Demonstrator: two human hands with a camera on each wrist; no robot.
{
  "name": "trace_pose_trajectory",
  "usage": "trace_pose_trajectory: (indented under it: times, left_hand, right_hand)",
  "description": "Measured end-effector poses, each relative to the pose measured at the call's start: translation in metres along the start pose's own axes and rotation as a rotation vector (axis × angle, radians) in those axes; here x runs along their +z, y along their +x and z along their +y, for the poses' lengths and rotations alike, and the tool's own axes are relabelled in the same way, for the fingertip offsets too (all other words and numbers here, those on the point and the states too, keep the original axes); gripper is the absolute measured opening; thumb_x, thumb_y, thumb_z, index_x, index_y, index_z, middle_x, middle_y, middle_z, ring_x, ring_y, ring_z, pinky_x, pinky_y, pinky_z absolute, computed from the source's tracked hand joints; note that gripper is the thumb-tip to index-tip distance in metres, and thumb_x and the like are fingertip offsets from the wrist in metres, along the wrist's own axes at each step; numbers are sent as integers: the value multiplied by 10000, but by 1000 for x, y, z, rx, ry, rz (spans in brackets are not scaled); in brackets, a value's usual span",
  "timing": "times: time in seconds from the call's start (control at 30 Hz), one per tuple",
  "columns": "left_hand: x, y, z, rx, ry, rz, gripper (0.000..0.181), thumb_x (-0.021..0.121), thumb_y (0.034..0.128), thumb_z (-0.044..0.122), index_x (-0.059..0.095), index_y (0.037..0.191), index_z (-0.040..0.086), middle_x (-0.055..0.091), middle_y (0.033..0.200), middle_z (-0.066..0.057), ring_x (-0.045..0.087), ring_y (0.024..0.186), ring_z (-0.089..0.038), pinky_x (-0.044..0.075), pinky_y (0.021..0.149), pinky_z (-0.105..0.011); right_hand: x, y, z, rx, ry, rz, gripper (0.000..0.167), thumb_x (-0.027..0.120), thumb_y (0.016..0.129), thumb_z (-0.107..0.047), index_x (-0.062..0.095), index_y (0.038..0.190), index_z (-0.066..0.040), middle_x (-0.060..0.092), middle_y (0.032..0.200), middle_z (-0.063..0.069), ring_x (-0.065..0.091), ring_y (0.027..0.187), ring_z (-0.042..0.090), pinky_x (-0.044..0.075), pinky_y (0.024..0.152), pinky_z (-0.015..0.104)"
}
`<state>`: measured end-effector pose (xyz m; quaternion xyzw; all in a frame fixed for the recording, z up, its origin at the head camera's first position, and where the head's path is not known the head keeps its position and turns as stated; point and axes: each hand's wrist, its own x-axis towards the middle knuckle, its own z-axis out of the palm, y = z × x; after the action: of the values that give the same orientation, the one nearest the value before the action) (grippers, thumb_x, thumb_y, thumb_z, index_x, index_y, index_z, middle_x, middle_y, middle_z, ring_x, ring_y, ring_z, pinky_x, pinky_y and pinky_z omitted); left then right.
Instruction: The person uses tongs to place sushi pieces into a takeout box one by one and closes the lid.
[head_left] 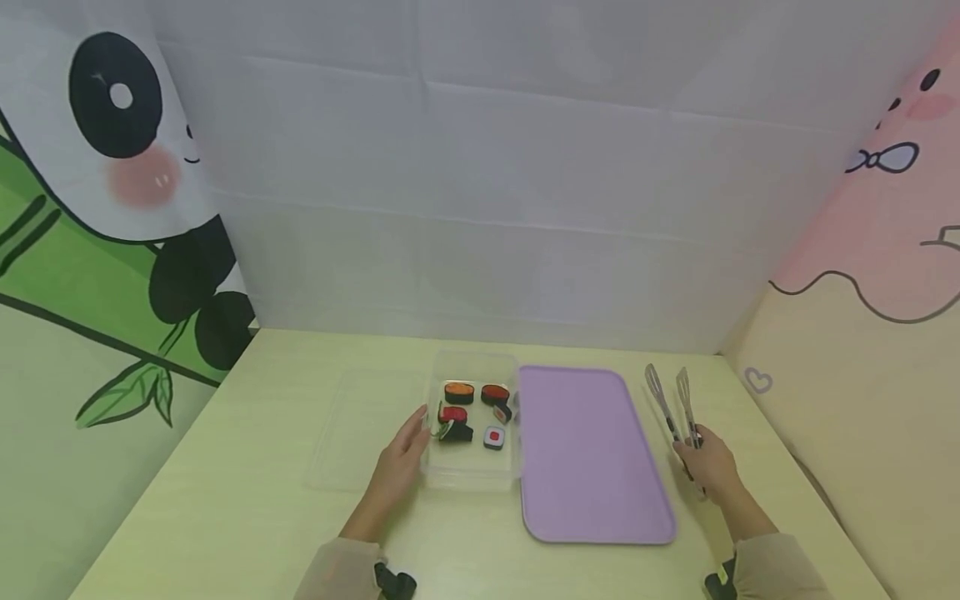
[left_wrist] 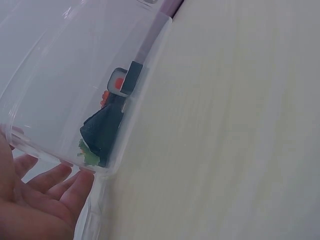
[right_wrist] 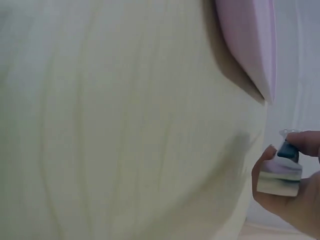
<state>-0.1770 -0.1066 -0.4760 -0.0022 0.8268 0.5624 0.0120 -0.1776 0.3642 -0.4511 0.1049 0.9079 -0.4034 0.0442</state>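
My left hand [head_left: 399, 465] rests against the left wall of a clear plastic box [head_left: 472, 480], its fingertips touching that side in the left wrist view. Inside lie several toy sushi pieces: an orange-topped one [head_left: 459, 393], a red-topped one [head_left: 495, 394], a red-and-black piece [head_left: 453, 415], a dark hand roll [head_left: 456, 432], a tilted roll piece [head_left: 502, 412] and a square roll with a red centre [head_left: 493, 437]. At the right, my right hand [head_left: 708, 465] grips metal tongs [head_left: 660, 398] by the handles. Their two arms stand apart, with nothing between the tips.
A purple tray [head_left: 592, 458] lies flat between the box and the tongs. To the left of the box is a clear lid [head_left: 356, 433], flat on the table [head_left: 225, 500]. A white curtain [head_left: 480, 208] closes off the back; printed panels flank both sides.
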Motion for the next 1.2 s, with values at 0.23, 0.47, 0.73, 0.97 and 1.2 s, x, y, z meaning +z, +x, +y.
trace_pose_trajectory:
  times: [0.23,0.47,0.73,0.97,1.2]
  left_hand:
    - [0,3,0,-12,-10,5,493,437,1055,290,349,1523,164,389,1493,-190,353,1359,-391,276,1093,-563]
    - [1,6,3,-14,-14,1,501,435,1054,301,346,1525,155,385,1493,-198,343,1363,-399,272,1093,-568]
    - [1,8,4,-17,-11,-4,508,440,1052,301,338,1528,154,381,1498,-192,343,1364,-396,276,1093,-560]
    - [2,8,4,-13,-9,-3,505,440,1053,306,343,1527,162,386,1494,-191,349,1359,-400,273,1092,-568]
    - [3,7,5,-42,-12,-11,507,438,1050,330,356,1522,164,389,1492,-199,342,1359,-413,269,1084,-591]
  right_hand:
    - [3,3,2,16,-1,-17,565,507,998,-125,270,1378,219,492,1188,408,521,1050,508,474,873,572]
    - [2,3,6,20,-1,-30,567,511,987,-135,283,1355,230,467,1199,437,500,1074,560,475,874,593]
    - [2,1,5,48,-48,-12,592,509,979,-188,299,1359,215,465,1222,440,514,1062,559,506,828,573]
    - [2,-4,3,67,-95,12,601,508,975,-212,308,1328,232,430,1249,457,450,1105,610,462,869,622]
    - [4,-6,11,68,-97,1,621,509,983,-226,286,1335,235,386,1274,476,424,1120,632,455,872,642]
